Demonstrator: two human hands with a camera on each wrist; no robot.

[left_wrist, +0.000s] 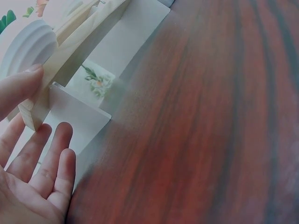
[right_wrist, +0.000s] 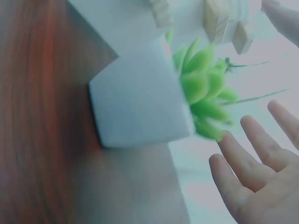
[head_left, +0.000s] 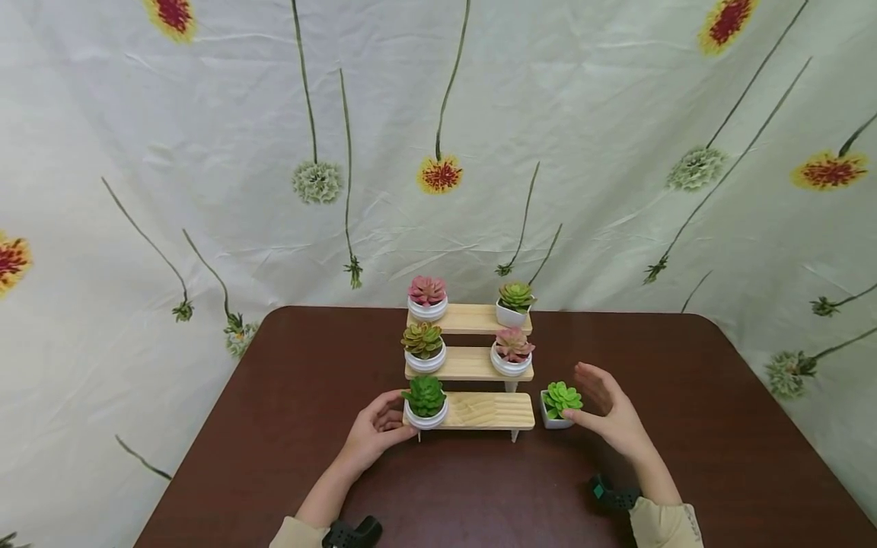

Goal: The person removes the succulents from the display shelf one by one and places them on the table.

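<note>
My left hand (head_left: 378,432) grips the left end of the lowest shelf of a pale wooden tiered stand (head_left: 483,412). In the left wrist view, its thumb lies along the shelf's edge by a ribbed white pot (left_wrist: 35,46) and the other fingertips are at the shelf's end. That pot holds a dark green succulent (head_left: 425,396). A bright green succulent (head_left: 562,397) in a square white pot (right_wrist: 140,93) stands on the table right of the stand. Around it, my right hand (head_left: 610,415) spreads thumb and fingers loosely, fingertips close to the leaves.
Two potted succulents, pink (head_left: 428,291) and green (head_left: 515,295), stand on the top shelf. The middle shelf carries a reddish-green one (head_left: 422,339) and a pink one (head_left: 513,345). Behind the dark brown table (head_left: 329,350) hangs a flower-printed cloth (head_left: 384,228).
</note>
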